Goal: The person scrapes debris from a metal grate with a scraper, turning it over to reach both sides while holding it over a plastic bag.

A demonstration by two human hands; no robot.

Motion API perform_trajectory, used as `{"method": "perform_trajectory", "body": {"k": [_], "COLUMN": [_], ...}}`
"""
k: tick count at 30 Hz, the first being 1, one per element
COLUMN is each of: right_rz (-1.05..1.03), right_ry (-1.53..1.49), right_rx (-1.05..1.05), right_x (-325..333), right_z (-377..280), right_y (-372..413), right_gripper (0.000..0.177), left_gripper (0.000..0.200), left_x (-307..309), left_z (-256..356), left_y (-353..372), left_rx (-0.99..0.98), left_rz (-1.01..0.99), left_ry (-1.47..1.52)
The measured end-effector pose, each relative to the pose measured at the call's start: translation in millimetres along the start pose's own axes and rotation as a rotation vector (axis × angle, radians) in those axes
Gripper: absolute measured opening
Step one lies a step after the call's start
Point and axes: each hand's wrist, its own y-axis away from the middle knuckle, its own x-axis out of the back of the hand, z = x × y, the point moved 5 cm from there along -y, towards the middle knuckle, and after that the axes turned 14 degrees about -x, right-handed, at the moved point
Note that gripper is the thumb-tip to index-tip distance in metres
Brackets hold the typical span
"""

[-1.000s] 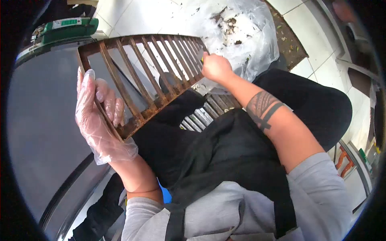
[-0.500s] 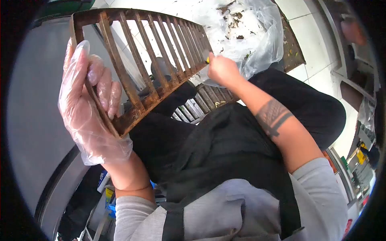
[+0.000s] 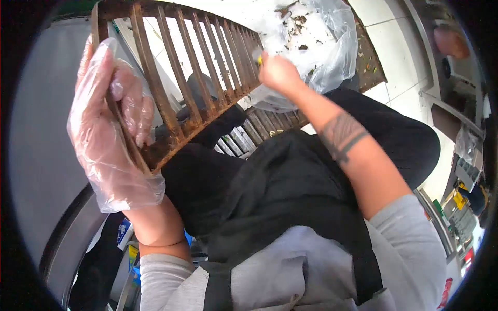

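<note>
Grips with the left hand (image 3: 111,124), sheathed in a thin clear plastic glove, the near left edge of a rusty brown metal grate (image 3: 171,103) of parallel bars. Curls the gloved fingers (image 3: 137,111) round the frame onto the bars, clamped firm. Holds the grate raised and tilted above the lap, far end slanting up and away.

Closes the bare right hand (image 3: 279,72) into a fist at the grate's far right edge, against the outer bar. Clenches there a small yellow-tipped object (image 3: 259,60), mostly hidden in the fist, kind not determinable. Shows a dark banded tattoo (image 3: 342,136) on the right forearm and grey sleeves on both arms.

Wears a black fabric apron (image 3: 290,197) over black trousers, directly beneath the grate. Finds a second, greyer barred metal grate (image 3: 254,132) lying low between the knees, partly covered by the raised grate and the dark clothing.

Notes just beyond the right hand a crumpled clear plastic bag (image 3: 327,46) holding dark crumbs and leaf scraps, resting on a white tiled floor (image 3: 394,31). Notes beside it a brown debris-strewn strip (image 3: 372,57) in the floor. Records a broad smooth grey panel (image 3: 36,135) to the left, behind the gloved hand.
</note>
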Motion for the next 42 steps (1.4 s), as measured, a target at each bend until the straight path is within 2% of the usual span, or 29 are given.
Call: {"method": "perform_trajectory", "body": {"k": [1, 4, 8, 10, 12, 14, 17, 18, 20, 22, 24, 26, 27, 28, 30, 31, 35, 40, 42], "right_rz": [0.032, -0.039, -0.016, -0.132, -0.080, 0.056, 0.153, 0.163, -0.024, -0.056, -0.081, -0.114, -0.117, -0.116, -0.159, -0.199, -0.179, -0.111, -0.051], "right_ry": [-0.043, 0.079, 0.043, 0.117, 0.035, -0.060, -0.242, -0.236, -0.216, -0.205, -0.221, -0.235, -0.222, -0.208, -0.124, -0.038, -0.012, 0.036, 0.036], "right_rx": [0.025, 0.097, 0.119, 0.055, 0.046, -0.034, -0.078, -0.072, -0.104, -0.101, -0.126, -0.149, -0.163, -0.174, -0.169, -0.168, -0.189, -0.121, -0.100], "right_x": [3, 19, 16, 14, 11, 26, 40, 40, 14, -9, -23, -32, -33, -32, -27, -25, -19, -21, -28], "right_z": [-4, -21, -2, 3, 4, 3, 29, 38, 60, 72, 75, 74, 72, 69, 60, 56, 46, 42, 42], "right_y": [-23, -65, -31, -9, -32, -57, -49, -42, -5, 23, 40, 47, 48, 45, 39, 37, 45, 53, 49], "right_gripper": [0.034, 0.031, 0.035, 0.035, 0.035, 0.033, 0.033, 0.033, 0.034, 0.035, 0.036, 0.038, 0.037, 0.037, 0.037, 0.037, 0.034, 0.046, 0.045], "left_gripper": [0.036, 0.037, 0.035, 0.034, 0.033, 0.032, 0.034, 0.035, 0.037, 0.042, 0.042, 0.040, 0.037, 0.037, 0.020, 0.019, 0.018, 0.018, 0.029], "left_x": [2, 5, 0, 0, 2, 5, 1, -5, -4, -7, -11, -10, -9, -9, -13, -16, -24, -18, -15], "left_z": [-2, -5, -2, -2, -3, -8, -7, -5, -6, -12, -14, -16, -16, -15, -12, -10, -3, -5, -7], "left_y": [-1, -3, -5, -6, -6, -8, -4, 0, 0, -8, -7, -5, -4, -3, -2, 0, 3, 0, -1], "left_rx": [-0.003, -0.048, -0.007, 0.003, -0.022, -0.021, -0.054, -0.070, -0.079, -0.065, -0.077, -0.057, -0.075, -0.076, -0.045, -0.043, -0.055, -0.012, -0.014], "left_rz": [-0.026, -0.035, 0.010, 0.002, -0.065, -0.107, -0.122, -0.067, -0.015, -0.312, -0.337, -0.323, -0.239, -0.238, -0.315, -0.290, -0.234, -0.263, -0.317], "left_ry": [-0.006, -0.001, 0.011, 0.014, 0.017, 0.098, 0.179, 0.200, 0.222, 0.339, 0.352, 0.456, 0.421, 0.420, 0.478, 0.465, 0.356, 0.316, 0.436]}}
